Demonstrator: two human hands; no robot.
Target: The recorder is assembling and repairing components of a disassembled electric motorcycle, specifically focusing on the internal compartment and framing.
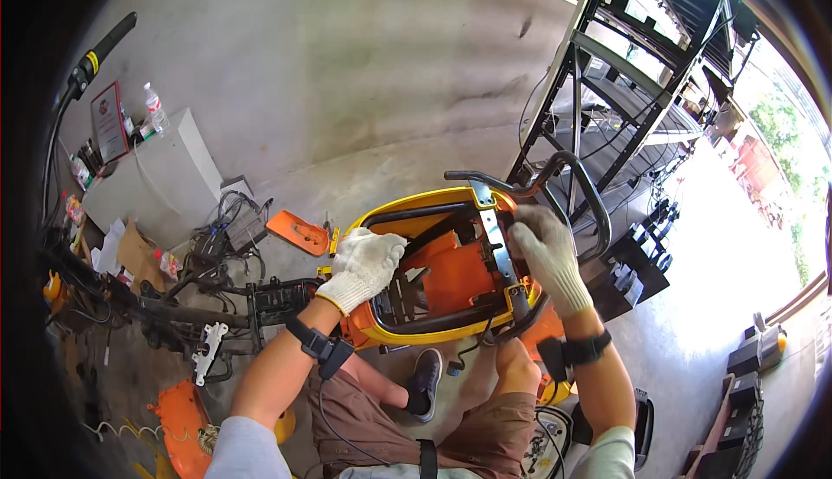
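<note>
Across the middle lies a yellow scooter body shell (433, 337) with an orange inner part (458, 280) and a black rim around its opening. My left hand (368, 264), in a white knit glove, is at the shell's left end, its fingers curled together; what they hold, if anything, is hidden. My right hand (546, 249), gloved too, is at the shell's right end beside a silver metal bracket (497, 243). Its fingertips are blurred, so their grip is unclear. A black tubular rail (585, 193) curves up behind that hand.
Scooter frame parts and cables (221, 245) extend left to a handlebar (95, 58). An orange panel (299, 233) adjoins the shell; another orange panel (184, 427) lies lower left. A white cabinet (165, 184) and black metal shelving (598, 102) stand beyond. Dark boxes (741, 410) line the right.
</note>
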